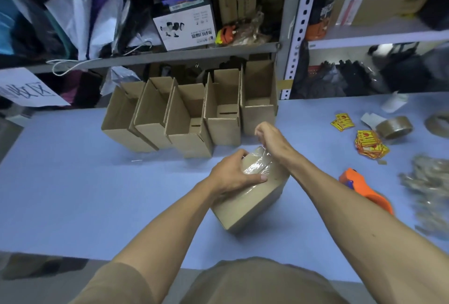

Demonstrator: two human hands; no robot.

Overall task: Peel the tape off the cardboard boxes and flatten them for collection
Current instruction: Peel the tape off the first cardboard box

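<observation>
At frame centre the left hand (234, 172) grips the sealed cardboard box (250, 196) on the table (73, 182); the right hand (268, 138) pinches clear tape (257, 165) lifting off it. Five open boxes (189, 119) behind remain unflattened, so most work is left

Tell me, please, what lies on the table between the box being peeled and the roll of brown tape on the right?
In the head view, the orange tape dispenser and a pile of yellow-and-red stickers lie between the box and the tape roll.
</observation>
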